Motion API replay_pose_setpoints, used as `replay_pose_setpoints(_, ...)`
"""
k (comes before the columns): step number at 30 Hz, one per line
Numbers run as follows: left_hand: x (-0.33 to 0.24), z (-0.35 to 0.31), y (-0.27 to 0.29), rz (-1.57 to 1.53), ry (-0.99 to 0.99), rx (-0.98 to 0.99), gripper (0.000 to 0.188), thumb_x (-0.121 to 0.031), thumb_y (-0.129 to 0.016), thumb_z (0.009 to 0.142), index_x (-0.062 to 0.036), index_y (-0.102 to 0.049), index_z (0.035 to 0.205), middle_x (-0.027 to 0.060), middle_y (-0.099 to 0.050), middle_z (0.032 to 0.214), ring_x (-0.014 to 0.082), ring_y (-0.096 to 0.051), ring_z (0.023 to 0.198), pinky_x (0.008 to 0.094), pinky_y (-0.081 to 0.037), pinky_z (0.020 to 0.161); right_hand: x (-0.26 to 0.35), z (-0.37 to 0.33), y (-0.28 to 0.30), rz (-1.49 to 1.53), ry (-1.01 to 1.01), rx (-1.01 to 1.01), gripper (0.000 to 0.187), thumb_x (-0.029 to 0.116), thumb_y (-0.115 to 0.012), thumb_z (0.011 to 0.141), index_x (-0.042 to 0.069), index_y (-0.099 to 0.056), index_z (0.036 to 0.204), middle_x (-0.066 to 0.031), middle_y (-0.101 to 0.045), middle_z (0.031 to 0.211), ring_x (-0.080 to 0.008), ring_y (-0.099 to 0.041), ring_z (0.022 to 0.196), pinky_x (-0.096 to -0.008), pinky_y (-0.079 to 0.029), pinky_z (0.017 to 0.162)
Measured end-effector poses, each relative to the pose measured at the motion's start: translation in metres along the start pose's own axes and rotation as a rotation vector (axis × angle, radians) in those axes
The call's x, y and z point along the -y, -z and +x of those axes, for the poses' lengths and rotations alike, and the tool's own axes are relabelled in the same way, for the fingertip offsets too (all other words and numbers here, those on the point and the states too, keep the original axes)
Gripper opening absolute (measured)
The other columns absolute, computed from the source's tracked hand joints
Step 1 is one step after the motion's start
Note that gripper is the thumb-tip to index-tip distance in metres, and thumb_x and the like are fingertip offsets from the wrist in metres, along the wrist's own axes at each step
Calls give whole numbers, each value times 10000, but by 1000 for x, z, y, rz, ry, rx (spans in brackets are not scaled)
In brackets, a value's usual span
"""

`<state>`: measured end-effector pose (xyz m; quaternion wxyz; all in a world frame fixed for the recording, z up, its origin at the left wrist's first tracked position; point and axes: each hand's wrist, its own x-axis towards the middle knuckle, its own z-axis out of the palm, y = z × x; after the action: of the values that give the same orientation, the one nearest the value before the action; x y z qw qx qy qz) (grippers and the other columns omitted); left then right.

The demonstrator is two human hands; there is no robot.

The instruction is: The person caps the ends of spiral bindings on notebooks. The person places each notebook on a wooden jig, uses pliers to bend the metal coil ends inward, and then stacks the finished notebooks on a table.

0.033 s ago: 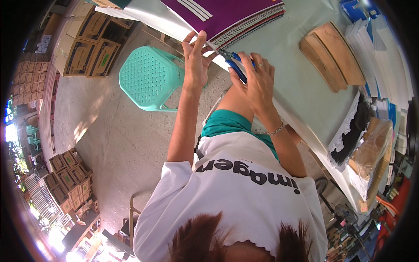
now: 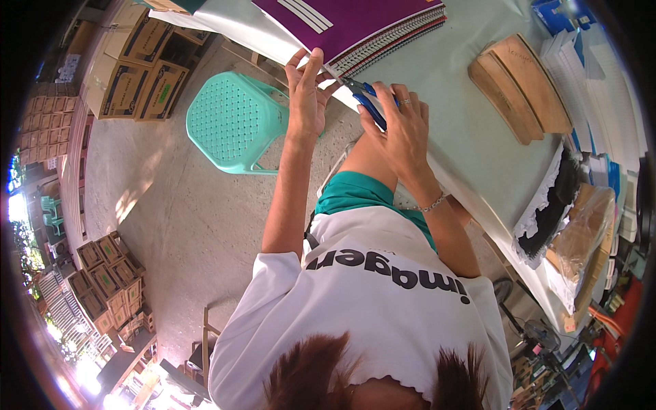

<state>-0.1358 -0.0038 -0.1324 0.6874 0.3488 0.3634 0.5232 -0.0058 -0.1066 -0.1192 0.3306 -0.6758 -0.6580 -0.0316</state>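
A stack of spiral notebooks with a purple cover [image 2: 362,22] lies at the table's edge, their wire coils [image 2: 383,51] facing me. My left hand [image 2: 309,96] grips the near left corner of the stack, thumb on the cover and fingers beneath it. Blue-handled wire cutters [image 2: 370,108] are held in my right hand [image 2: 408,130], fingers wrapped round the handles. Their jaws meet the end of the coil beside my left fingertips. The exact contact at the jaws is too small to make out.
The pale-covered table [image 2: 465,130] carries brown cardboard pieces [image 2: 523,89], paper stacks [image 2: 601,89] and a plastic-wrapped bundle [image 2: 584,232] on the right. A mint-green stool [image 2: 229,119] stands on the floor to the left. Cartons [image 2: 140,75] are piled at far left, with more boxes [image 2: 109,277] nearer.
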Motion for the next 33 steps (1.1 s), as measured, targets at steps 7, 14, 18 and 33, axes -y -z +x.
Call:
replay_pose_setpoints(7,3,2,3,9,0,-4,755,-389,-666,892,19,-223,1347,154,-405,1137,237,-557,1000,466,-526,870,2,-2,3,-9,-10,1,387,325,-669,849,82,-570,1133,-101,-561,996,-256,-532,876,-397,-389,759)
replay_pose_setpoints(14,2,1,2,10,-2,8,754,-404,-658,894,20,-225,1342,155,-398,1140,241,-552,1004,468,-522,874,1,-3,1,-28,12,-30,383,336,-665,851,86,-568,1125,-95,-559,971,-247,-527,841,-383,-389,737)
replay_pose_setpoints(18,1,2,-1,23,-8,-8,752,-404,-659,894,16,-226,1343,147,-404,1136,238,-552,993,464,-522,870,3,10,13,0,6,6,338,342,-632,886,71,-566,1077,-104,-579,897,-245,-566,763,-385,-428,659)
replay_pose_setpoints(33,1,0,-1,-9,-1,-15,764,-397,-682,879,12,-233,1341,154,-437,1139,231,-542,985,459,-517,857,2,-12,2,-156,9,0,439,353,-653,862,82,-547,1190,-148,-502,1086,-313,-472,1006,-460,-374,884)
